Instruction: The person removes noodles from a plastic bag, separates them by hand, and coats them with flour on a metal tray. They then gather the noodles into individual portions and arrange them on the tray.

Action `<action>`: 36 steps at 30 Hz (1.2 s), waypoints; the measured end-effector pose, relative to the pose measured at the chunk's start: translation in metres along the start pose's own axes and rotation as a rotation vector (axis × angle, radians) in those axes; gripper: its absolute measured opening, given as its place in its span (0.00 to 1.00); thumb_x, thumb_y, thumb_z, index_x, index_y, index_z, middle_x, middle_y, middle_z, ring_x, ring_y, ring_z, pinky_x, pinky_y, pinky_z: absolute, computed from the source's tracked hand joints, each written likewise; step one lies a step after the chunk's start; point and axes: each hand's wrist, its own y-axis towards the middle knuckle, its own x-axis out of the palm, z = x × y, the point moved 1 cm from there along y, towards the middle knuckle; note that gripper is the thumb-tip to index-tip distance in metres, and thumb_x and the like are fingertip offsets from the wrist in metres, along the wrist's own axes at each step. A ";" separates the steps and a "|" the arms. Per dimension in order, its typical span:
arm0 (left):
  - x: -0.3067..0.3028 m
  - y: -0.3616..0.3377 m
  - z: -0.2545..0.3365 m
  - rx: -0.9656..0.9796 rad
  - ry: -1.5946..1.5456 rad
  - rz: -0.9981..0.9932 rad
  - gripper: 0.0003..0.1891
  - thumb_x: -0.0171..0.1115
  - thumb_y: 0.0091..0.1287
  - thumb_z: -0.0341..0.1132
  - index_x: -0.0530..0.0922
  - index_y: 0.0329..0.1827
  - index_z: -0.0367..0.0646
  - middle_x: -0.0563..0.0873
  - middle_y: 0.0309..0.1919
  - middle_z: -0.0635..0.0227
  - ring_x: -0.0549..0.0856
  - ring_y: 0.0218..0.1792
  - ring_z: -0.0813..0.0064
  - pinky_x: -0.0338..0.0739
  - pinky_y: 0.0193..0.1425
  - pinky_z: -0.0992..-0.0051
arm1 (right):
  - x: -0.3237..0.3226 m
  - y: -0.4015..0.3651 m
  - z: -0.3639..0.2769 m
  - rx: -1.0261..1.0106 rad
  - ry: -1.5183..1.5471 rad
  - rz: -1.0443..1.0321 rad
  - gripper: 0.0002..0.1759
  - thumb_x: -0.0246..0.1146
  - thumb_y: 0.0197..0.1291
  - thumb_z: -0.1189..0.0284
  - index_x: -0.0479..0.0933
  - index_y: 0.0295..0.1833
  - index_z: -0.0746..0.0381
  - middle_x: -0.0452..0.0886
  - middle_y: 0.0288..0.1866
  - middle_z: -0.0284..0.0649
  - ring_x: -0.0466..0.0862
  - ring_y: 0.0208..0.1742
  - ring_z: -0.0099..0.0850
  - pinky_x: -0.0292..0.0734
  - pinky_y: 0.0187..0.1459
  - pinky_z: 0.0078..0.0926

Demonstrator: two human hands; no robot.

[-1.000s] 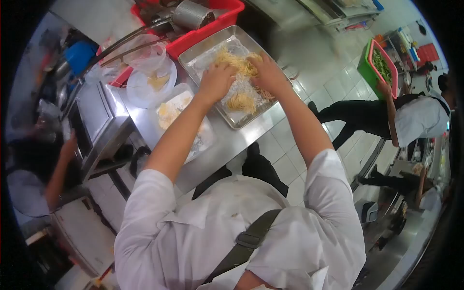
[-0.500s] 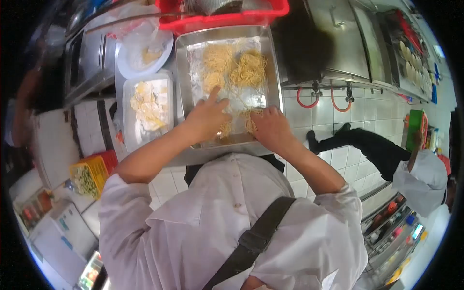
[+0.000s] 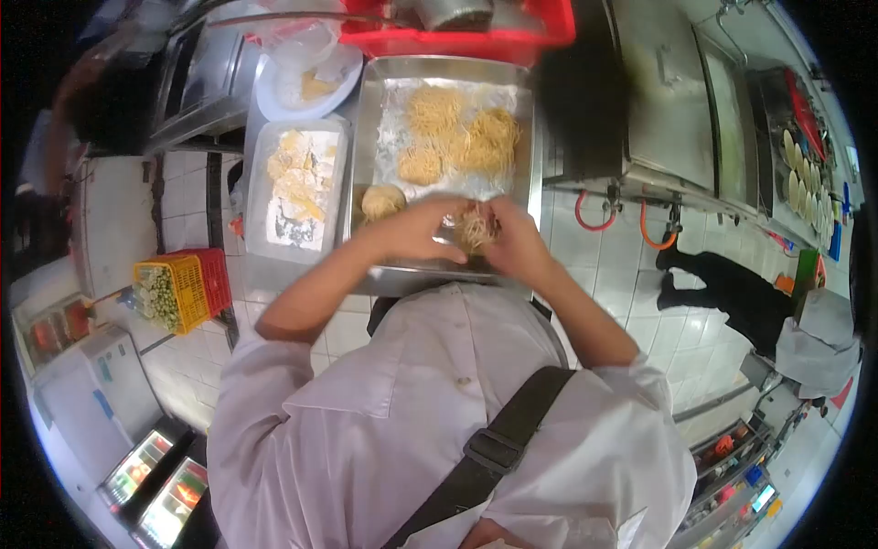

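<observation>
Where the hands work: over the six o'clock end of the tray (image 3: pixel 368 137), close against the shirt (image 3: pixel 430 384).
Bundle (image 3: pixel 476 231): loose, stringy noodles at the tray's five o'clock, between the hands; cannot tell if it touches the tray floor.
Right hand (image 3: pixel 515 240): fingers bent around the bundle's three o'clock side, gripping it.
Left hand (image 3: pixel 425 231): thumb and forefinger spread apart, facing the bundle from nine o'clock; cannot tell whether their tips touch it.
Ball (image 3: pixel 382 201): rounded, at the tray's eight o'clock, just beside the left hand.
Clumps (image 3: pixel 457 137): yellow noodles, crowded together over the tray's middle and twelve o'clock part.
Bin (image 3: pixel 256 206): beside the tray at nine o'clock, with pale yellow pieces and white powder inside.
Bowl (image 3: pixel 268 91): at ten o'clock, beyond the bin.
Red crate (image 3: pixel 439 43): at twelve o'clock, just past the tray.
Co-worker (image 3: pixel 732 293): dark trousers, well apart at four o'clock.
</observation>
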 end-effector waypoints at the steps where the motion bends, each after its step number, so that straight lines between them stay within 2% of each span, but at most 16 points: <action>1: 0.005 0.003 -0.005 0.006 0.016 0.013 0.34 0.73 0.57 0.36 0.71 0.67 0.36 0.77 0.65 0.53 0.76 0.63 0.50 0.73 0.65 0.62 | 0.000 -0.006 -0.008 -0.095 0.166 0.110 0.17 0.64 0.52 0.82 0.72 0.49 0.64 0.79 0.43 0.51 0.82 0.46 0.51 0.78 0.48 0.39; 5: 0.016 -0.018 0.019 -0.286 -0.067 0.140 0.25 0.66 0.55 0.27 0.75 0.58 0.34 0.81 0.51 0.48 0.79 0.55 0.46 0.72 0.65 0.65 | 0.012 -0.005 0.003 -0.033 0.227 0.320 0.18 0.66 0.50 0.81 0.74 0.48 0.65 0.79 0.42 0.50 0.82 0.48 0.50 0.78 0.49 0.35; 7: 0.004 -0.031 0.046 0.104 0.238 0.467 0.18 0.64 0.56 0.26 0.77 0.50 0.35 0.81 0.46 0.49 0.81 0.51 0.49 0.76 0.59 0.67 | 0.000 0.002 -0.010 -0.229 0.154 0.436 0.18 0.66 0.50 0.81 0.74 0.48 0.65 0.79 0.42 0.50 0.82 0.46 0.52 0.78 0.49 0.37; 8: 0.001 -0.031 0.059 0.019 0.332 0.487 0.16 0.67 0.55 0.28 0.78 0.47 0.37 0.81 0.46 0.50 0.81 0.52 0.50 0.76 0.59 0.62 | 0.001 0.008 -0.014 -0.258 0.051 0.399 0.18 0.66 0.48 0.82 0.74 0.48 0.65 0.79 0.43 0.50 0.81 0.46 0.53 0.78 0.49 0.38; 11: 0.000 -0.025 0.024 -0.355 0.291 0.116 0.21 0.69 0.53 0.31 0.79 0.51 0.38 0.79 0.49 0.47 0.79 0.56 0.49 0.74 0.61 0.57 | 0.026 -0.054 -0.047 -0.209 0.032 0.308 0.16 0.66 0.47 0.81 0.76 0.44 0.65 0.78 0.42 0.52 0.80 0.47 0.53 0.77 0.50 0.43; 14: -0.021 -0.008 0.027 -0.070 0.561 0.351 0.22 0.67 0.56 0.32 0.79 0.56 0.40 0.80 0.50 0.49 0.80 0.55 0.50 0.76 0.59 0.58 | 0.003 -0.008 -0.063 -0.404 0.036 0.548 0.07 0.64 0.50 0.75 0.78 0.36 0.65 0.80 0.38 0.52 0.81 0.43 0.52 0.76 0.45 0.49; 15: -0.002 -0.021 0.027 0.025 0.765 0.328 0.26 0.68 0.55 0.34 0.78 0.59 0.39 0.80 0.53 0.48 0.81 0.56 0.54 0.77 0.60 0.60 | 0.007 -0.005 -0.051 -0.372 0.051 0.531 0.07 0.64 0.50 0.75 0.78 0.36 0.65 0.80 0.38 0.52 0.81 0.43 0.52 0.76 0.45 0.49; 16: 0.004 -0.020 0.011 -0.118 0.440 0.030 0.29 0.69 0.54 0.33 0.77 0.61 0.40 0.80 0.55 0.50 0.81 0.57 0.56 0.76 0.62 0.62 | 0.019 -0.001 -0.028 -0.155 -0.123 0.287 0.08 0.64 0.50 0.73 0.78 0.37 0.63 0.81 0.38 0.51 0.81 0.42 0.50 0.76 0.45 0.48; 17: 0.008 -0.035 0.027 -0.135 0.421 0.012 0.29 0.69 0.54 0.33 0.77 0.61 0.40 0.80 0.55 0.50 0.81 0.57 0.56 0.76 0.62 0.62 | 0.025 0.003 -0.009 0.017 -0.309 0.055 0.09 0.63 0.50 0.71 0.78 0.38 0.62 0.82 0.38 0.49 0.82 0.42 0.49 0.77 0.44 0.47; 19: -0.047 -0.018 0.050 -0.472 0.069 -0.116 0.31 0.69 0.55 0.34 0.74 0.65 0.40 0.79 0.57 0.46 0.81 0.57 0.55 0.76 0.63 0.61 | 0.002 0.016 -0.017 -0.074 -0.429 0.074 0.16 0.65 0.48 0.66 0.77 0.43 0.61 0.83 0.42 0.46 0.82 0.47 0.48 0.77 0.46 0.47; 20: -0.053 -0.020 0.029 -0.316 0.194 0.159 0.31 0.70 0.55 0.33 0.75 0.65 0.46 0.79 0.56 0.47 0.82 0.54 0.52 0.77 0.60 0.59 | -0.005 0.012 -0.035 -0.086 -0.352 0.205 0.17 0.65 0.48 0.65 0.78 0.44 0.60 0.83 0.42 0.46 0.82 0.46 0.48 0.78 0.45 0.47; 21: -0.048 -0.022 0.010 -0.335 0.175 0.136 0.31 0.70 0.55 0.33 0.75 0.65 0.46 0.79 0.56 0.47 0.82 0.54 0.52 0.77 0.60 0.59 | -0.003 -0.003 -0.048 -0.069 -0.256 0.312 0.18 0.65 0.48 0.64 0.78 0.45 0.60 0.83 0.42 0.45 0.82 0.46 0.48 0.78 0.45 0.47; 23: -0.063 -0.005 0.010 -0.215 0.711 0.303 0.26 0.69 0.58 0.36 0.80 0.62 0.59 0.81 0.53 0.54 0.82 0.54 0.50 0.78 0.58 0.59 | 0.005 0.015 -0.045 -0.072 -0.326 0.330 0.22 0.66 0.49 0.61 0.78 0.50 0.59 0.84 0.41 0.45 0.82 0.46 0.48 0.78 0.47 0.48; 29: -0.083 0.023 -0.014 -0.327 0.658 0.034 0.26 0.71 0.55 0.31 0.80 0.59 0.59 0.81 0.51 0.57 0.80 0.55 0.50 0.77 0.58 0.54 | 0.009 0.049 -0.023 0.137 -0.512 -0.042 0.30 0.70 0.53 0.53 0.77 0.58 0.57 0.80 0.53 0.51 0.80 0.55 0.52 0.76 0.56 0.51; 31: -0.093 0.024 -0.001 -0.340 0.756 0.153 0.27 0.73 0.53 0.32 0.80 0.59 0.59 0.81 0.52 0.57 0.79 0.56 0.50 0.77 0.59 0.54 | -0.007 0.070 -0.025 -0.106 -0.778 0.562 0.32 0.73 0.52 0.56 0.76 0.62 0.50 0.69 0.70 0.54 0.76 0.62 0.53 0.72 0.60 0.51; 36: -0.122 0.051 0.008 -0.408 1.082 0.263 0.40 0.79 0.46 0.31 0.75 0.67 0.59 0.77 0.61 0.58 0.75 0.63 0.47 0.76 0.63 0.50 | -0.025 0.129 0.009 0.120 -0.704 0.063 0.27 0.72 0.51 0.65 0.79 0.60 0.48 0.71 0.67 0.55 0.75 0.63 0.55 0.70 0.65 0.50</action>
